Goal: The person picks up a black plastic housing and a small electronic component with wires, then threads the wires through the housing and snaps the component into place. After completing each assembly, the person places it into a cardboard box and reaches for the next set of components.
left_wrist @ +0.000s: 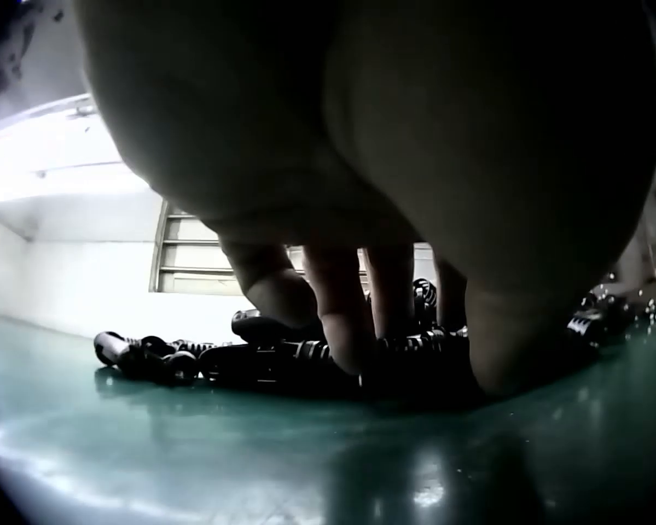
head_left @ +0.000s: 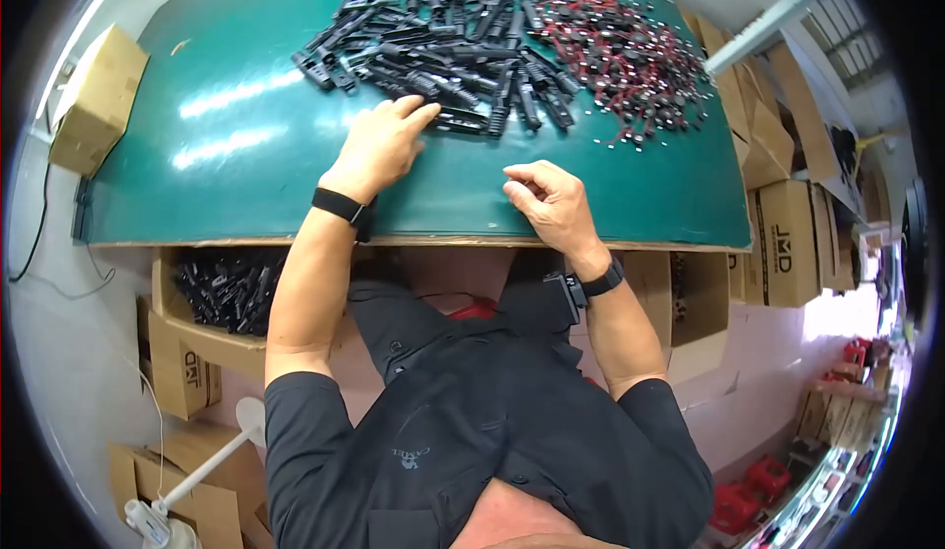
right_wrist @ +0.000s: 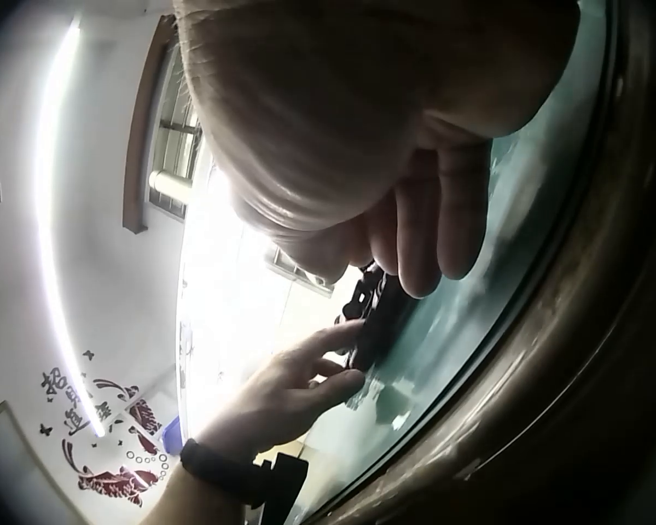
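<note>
A heap of black ribbed plastic parts (head_left: 463, 52) lies on the green table (head_left: 266, 180). At the heap's near edge is the left hand (head_left: 386, 140), palm down, its fingertips on the black parts; in the left wrist view its spread fingers (left_wrist: 350, 328) reach down among them. The right hand (head_left: 556, 204) hovers above the table near its front edge, thumb and index finger bent close together. Whether anything small is between them cannot be told. In the right wrist view the right hand's fingers (right_wrist: 421, 235) are bent, with the left hand (right_wrist: 295, 399) beyond.
Right of the black heap lies a pile of small red-and-black parts (head_left: 630, 62). A cardboard box (head_left: 98, 101) stands at the table's left edge. Below the front edge, an open box (head_left: 221, 337) holds more black parts. Cartons (head_left: 783, 244) stand at the right.
</note>
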Demonstrator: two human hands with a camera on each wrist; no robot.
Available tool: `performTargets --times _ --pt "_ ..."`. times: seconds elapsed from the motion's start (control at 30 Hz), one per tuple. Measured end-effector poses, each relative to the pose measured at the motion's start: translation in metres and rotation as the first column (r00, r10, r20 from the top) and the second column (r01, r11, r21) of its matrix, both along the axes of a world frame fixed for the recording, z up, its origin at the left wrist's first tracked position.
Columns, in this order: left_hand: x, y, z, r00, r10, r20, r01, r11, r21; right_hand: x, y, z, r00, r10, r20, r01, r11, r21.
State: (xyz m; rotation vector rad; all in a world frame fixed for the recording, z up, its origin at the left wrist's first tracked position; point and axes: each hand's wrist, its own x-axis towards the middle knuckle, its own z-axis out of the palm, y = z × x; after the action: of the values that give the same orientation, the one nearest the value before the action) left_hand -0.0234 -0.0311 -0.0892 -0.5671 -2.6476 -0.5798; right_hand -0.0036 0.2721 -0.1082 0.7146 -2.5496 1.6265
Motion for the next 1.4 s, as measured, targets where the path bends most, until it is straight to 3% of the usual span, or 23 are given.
performTargets --times 0.07,0.1,0.17,0.27,0.33,0.47,0.57,0.63,0.8,0.87,1.1,1.3,1.4 --pt "-0.009 0.008 0.004 0.975 0.093 0.202 -0.059 0.984 -0.169 -0.004 0.017 0.000 0.998 -0.054 -0.027 0.054 0.998 0.033" --pt "-0.008 0.011 0.005 0.977 0.067 0.200 -0.034 0.986 -0.162 -0.006 0.027 -0.001 0.996 -0.080 -0.036 0.082 0.995 0.049" --pt "0.004 0.010 0.006 0.956 0.193 0.221 -0.126 0.950 -0.285 -0.025 0.055 -0.011 0.978 -0.194 -0.081 0.199 0.979 0.048" --pt "0.033 0.009 0.007 0.983 0.138 0.118 -0.110 0.969 -0.222 -0.061 0.104 -0.027 0.913 -0.376 -0.159 0.385 0.922 0.029" --pt "0.049 0.011 0.003 0.987 0.127 0.100 -0.106 0.976 -0.191 -0.084 0.131 -0.028 0.747 -0.523 -0.410 0.633 0.748 0.200" --pt "0.065 0.013 -0.003 0.991 0.128 0.032 -0.122 0.981 -0.150 -0.095 0.139 -0.026 0.704 -0.546 -0.454 0.705 0.616 0.351" --pt "0.066 0.009 -0.009 0.990 0.130 -0.062 -0.139 0.975 -0.176 -0.099 0.142 -0.026 0.753 -0.527 -0.394 0.657 0.631 0.411" --pt "0.067 0.005 -0.014 0.991 0.123 0.044 -0.120 0.990 -0.072 -0.094 0.141 -0.028 0.779 -0.515 -0.357 0.627 0.643 0.441" --pt "0.070 0.004 -0.015 0.981 0.055 0.186 -0.091 0.978 0.188 -0.065 0.140 -0.024 0.852 -0.415 -0.317 0.506 0.807 0.304" --pt "0.072 0.008 -0.011 0.978 0.065 0.199 -0.104 0.975 0.196 -0.056 0.132 -0.021 0.880 -0.351 -0.320 0.434 0.868 0.241" --pt "0.070 0.022 -0.008 0.971 0.070 0.230 -0.121 0.969 0.215 -0.048 0.112 -0.015 0.870 -0.350 -0.347 0.444 0.862 0.243" --pt "0.067 0.023 -0.015 0.987 0.101 0.127 -0.125 0.971 0.202 -0.040 0.090 -0.018 0.869 -0.303 -0.392 0.385 0.911 0.147" --pt "0.074 0.034 -0.013 0.988 0.146 0.049 -0.153 0.969 0.193 -0.027 0.071 -0.017 0.932 -0.267 -0.246 0.288 0.956 0.057"
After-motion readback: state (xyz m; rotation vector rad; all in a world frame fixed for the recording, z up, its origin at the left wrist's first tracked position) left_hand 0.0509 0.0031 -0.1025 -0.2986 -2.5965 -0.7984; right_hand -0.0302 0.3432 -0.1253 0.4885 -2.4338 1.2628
